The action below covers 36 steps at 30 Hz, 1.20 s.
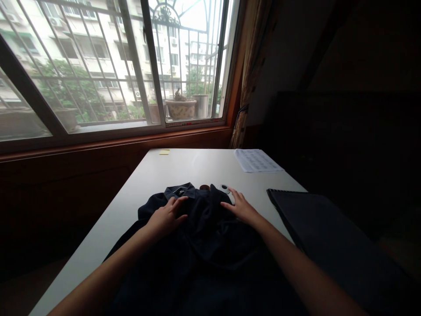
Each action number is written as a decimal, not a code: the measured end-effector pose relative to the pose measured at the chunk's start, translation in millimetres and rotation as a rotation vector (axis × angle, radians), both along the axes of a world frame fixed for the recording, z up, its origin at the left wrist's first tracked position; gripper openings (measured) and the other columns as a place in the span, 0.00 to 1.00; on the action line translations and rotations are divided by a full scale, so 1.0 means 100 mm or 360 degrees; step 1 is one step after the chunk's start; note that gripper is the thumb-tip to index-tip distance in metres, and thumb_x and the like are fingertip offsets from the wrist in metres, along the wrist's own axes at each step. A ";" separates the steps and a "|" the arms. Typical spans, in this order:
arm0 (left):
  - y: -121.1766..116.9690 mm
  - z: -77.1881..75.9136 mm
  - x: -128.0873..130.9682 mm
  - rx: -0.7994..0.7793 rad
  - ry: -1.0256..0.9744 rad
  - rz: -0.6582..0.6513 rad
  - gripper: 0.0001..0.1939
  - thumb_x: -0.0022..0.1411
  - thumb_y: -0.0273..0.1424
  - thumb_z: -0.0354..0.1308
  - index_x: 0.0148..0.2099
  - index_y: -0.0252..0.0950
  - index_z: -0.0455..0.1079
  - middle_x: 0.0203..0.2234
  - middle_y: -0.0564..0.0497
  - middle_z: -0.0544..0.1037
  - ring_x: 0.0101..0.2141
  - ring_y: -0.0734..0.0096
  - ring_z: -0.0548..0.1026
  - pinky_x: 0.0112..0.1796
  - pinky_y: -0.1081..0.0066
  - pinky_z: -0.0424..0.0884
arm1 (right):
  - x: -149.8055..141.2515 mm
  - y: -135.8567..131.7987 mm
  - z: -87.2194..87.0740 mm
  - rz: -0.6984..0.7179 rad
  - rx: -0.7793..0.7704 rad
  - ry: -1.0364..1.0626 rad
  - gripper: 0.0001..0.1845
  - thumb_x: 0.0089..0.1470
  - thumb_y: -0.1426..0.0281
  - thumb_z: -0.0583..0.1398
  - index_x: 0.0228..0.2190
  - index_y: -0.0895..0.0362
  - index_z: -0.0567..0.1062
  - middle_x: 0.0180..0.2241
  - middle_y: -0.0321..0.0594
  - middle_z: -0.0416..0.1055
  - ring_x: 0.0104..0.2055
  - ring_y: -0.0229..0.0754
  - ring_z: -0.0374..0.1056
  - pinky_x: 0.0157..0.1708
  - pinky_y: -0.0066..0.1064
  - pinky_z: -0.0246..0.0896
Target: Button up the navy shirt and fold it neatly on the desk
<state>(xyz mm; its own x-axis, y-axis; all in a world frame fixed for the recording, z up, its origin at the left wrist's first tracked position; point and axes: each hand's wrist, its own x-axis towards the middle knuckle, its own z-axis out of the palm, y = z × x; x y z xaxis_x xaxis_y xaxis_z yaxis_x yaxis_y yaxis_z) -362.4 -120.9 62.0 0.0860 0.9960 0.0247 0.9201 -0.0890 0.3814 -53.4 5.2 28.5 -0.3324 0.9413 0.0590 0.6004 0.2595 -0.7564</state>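
Observation:
A dark navy shirt (pixel 200 237) lies spread on the white table (pixel 184 169), its collar (pixel 179 191) at the far end. My left hand (pixel 167 216) rests flat on the shirt just below the collar, fingers stretched out. My right hand (pixel 239 206) lies open on the shirt's right shoulder, fingertips near a small round grey object (pixel 225 188) and a small brown one (pixel 204 187) on the table.
A printed sheet (pixel 256 160) lies at the table's far right and a yellow sticky note (pixel 164 152) at the far edge. A dark flat folder (pixel 329 237) sits to the right. A window with bars (pixel 108 66) and a curtain (pixel 251 70) stand behind.

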 end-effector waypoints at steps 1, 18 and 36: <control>0.02 -0.03 0.07 -0.0003 0.0166 -0.0026 0.31 0.67 0.44 0.54 0.69 0.55 0.51 0.55 0.44 0.69 0.38 0.56 0.79 0.36 0.62 0.73 | -0.03 0.06 -0.01 0.0002 -0.0091 0.0045 0.38 0.53 0.58 0.65 0.62 0.52 0.61 0.54 0.50 0.68 0.52 0.53 0.71 0.54 0.48 0.65; 0.17 -0.30 0.24 0.0021 0.0433 0.0071 0.14 0.71 0.40 0.47 0.52 0.42 0.68 0.47 0.44 0.70 0.39 0.59 0.78 0.34 0.66 0.70 | 0.81 0.64 0.17 -0.0582 0.0376 0.0111 0.19 0.53 0.67 0.58 0.48 0.53 0.72 0.47 0.45 0.74 0.51 0.52 0.68 0.54 0.45 0.63; -0.34 0.07 -0.35 0.0003 -0.0022 -0.0062 0.31 0.65 0.43 0.54 0.68 0.50 0.57 0.53 0.46 0.73 0.48 0.52 0.74 0.46 0.59 0.73 | 0.85 -0.70 0.45 0.0476 0.0149 -0.0390 0.16 0.55 0.60 0.62 0.46 0.49 0.75 0.45 0.41 0.73 0.45 0.47 0.72 0.46 0.37 0.68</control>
